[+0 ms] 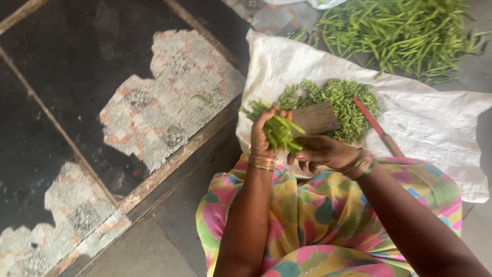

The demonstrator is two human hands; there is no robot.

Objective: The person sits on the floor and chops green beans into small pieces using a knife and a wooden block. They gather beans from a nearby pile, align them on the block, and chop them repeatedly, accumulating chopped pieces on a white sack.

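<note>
Two hands work over a white sack (435, 128) bearing chopped beans (341, 102): left hand (264, 136) grips a bean bunch (279, 131); right hand (323, 153) touches it, fingers partly hidden. The whole beans (400, 31) are cut off above.

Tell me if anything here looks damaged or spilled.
The floor's dark surface has worn away, baring patterned tile patches. A stray green bean lies on one patch, apart from the chopped pile on the white sack.
</note>
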